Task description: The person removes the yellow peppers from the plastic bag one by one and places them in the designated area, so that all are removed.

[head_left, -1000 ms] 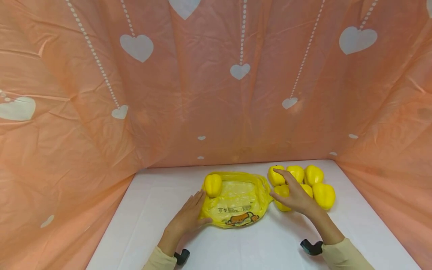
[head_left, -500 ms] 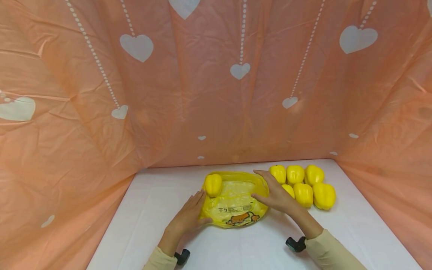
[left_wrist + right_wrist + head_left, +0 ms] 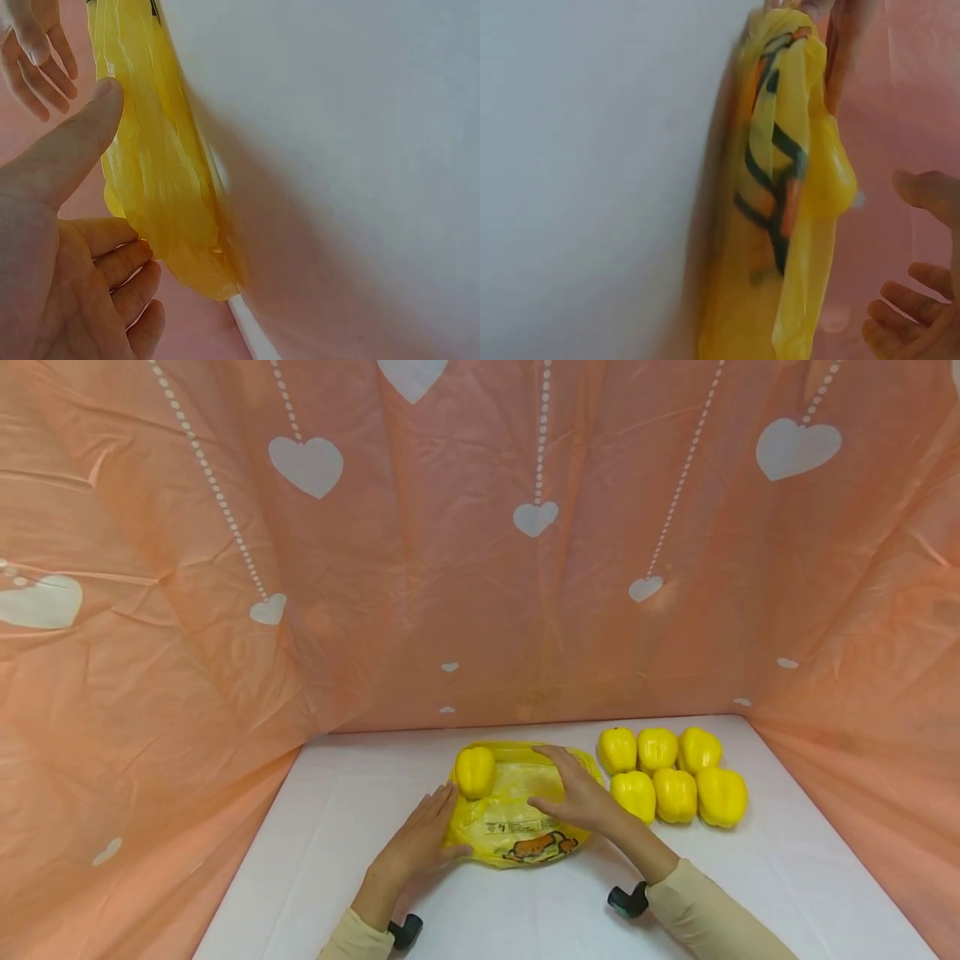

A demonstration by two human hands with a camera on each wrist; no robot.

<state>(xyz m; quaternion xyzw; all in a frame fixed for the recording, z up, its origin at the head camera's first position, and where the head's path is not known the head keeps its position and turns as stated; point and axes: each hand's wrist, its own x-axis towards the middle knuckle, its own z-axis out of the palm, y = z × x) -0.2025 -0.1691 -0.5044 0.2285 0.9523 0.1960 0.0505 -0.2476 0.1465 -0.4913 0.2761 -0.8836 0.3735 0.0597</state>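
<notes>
A flattened yellow plastic bag (image 3: 498, 847) with a printed picture lies mid-table. At its upper left is one yellow bell pepper (image 3: 475, 772); I cannot tell whether it is inside the bag or on top. My left hand (image 3: 417, 835) touches the bag's left side, thumb spread from fairly straight fingers, as the left wrist view shows beside the yellow plastic (image 3: 161, 150). My right hand (image 3: 577, 793) hovers over the bag's right half, holding nothing. Thumb and fingers are apart there, and in the right wrist view that hand (image 3: 922, 300) is clear of the bag (image 3: 757, 225).
Several yellow bell peppers (image 3: 675, 795) sit in two rows right of the bag, on the white table (image 3: 360, 768). A pink curtain (image 3: 480, 610) with hearts stands behind and at both sides. Each wrist wears a small black camera (image 3: 628, 900).
My right hand has moved left from over the rows of peppers to above the bag, uncovering those peppers. The left hand and the single pepper have stayed in place.
</notes>
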